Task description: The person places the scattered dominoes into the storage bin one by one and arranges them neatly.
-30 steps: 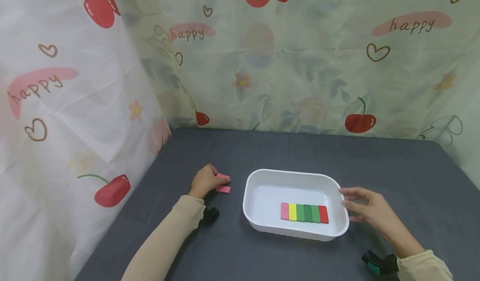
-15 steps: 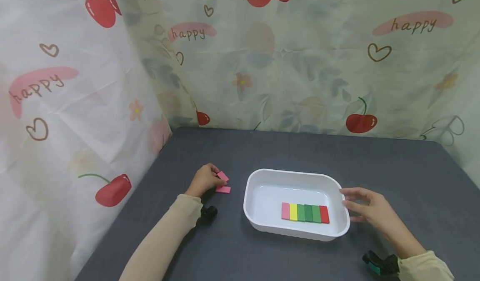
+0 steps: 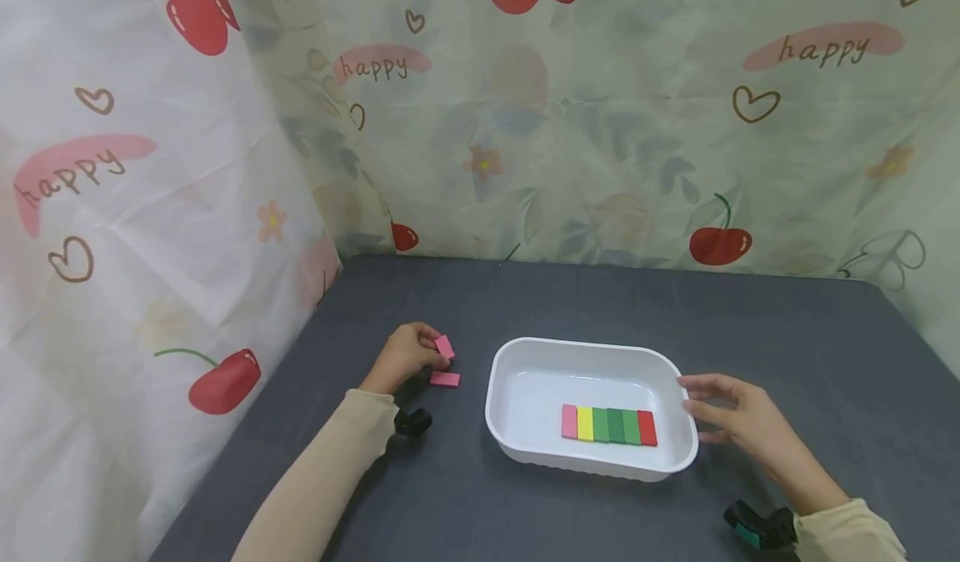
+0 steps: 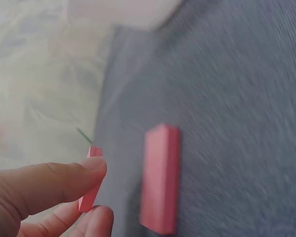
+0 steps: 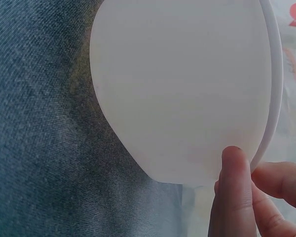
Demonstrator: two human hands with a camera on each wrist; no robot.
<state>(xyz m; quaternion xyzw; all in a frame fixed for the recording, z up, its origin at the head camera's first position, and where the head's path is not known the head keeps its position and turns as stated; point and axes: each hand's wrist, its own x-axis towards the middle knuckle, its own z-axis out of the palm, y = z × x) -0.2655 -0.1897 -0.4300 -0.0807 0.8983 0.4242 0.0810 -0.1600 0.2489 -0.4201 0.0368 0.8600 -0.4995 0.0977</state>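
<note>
My left hand point(image 3: 401, 356) pinches a small flat pink block point(image 3: 445, 347), held tilted between thumb and fingers in the left wrist view. Just below it on the table lies a second pink block point(image 3: 446, 379), untouched. To the right stands a white tray point(image 3: 522, 395). Inside lies a row of blocks touching side by side: pink point(image 3: 570, 422), yellow point(image 3: 585, 424), several green point(image 3: 616, 426) and red point(image 3: 647, 429). Against the tray's right end rests my right hand point(image 3: 738, 412), its fingertips on the rim and outer wall; the right wrist view shows one digit point(image 5: 232, 163) against that wall.
A dark grey cloth point(image 3: 600, 303) covers the table. Printed curtains point(image 3: 585, 153) hang behind and at the left. Black camera mounts sit at the left wrist point(image 3: 414, 422) and the right wrist point(image 3: 761, 529).
My left hand has lifted the pink block and drawn slightly up and left, turning the block more upright. The second pink block, the tray and my right hand stay where they were.
</note>
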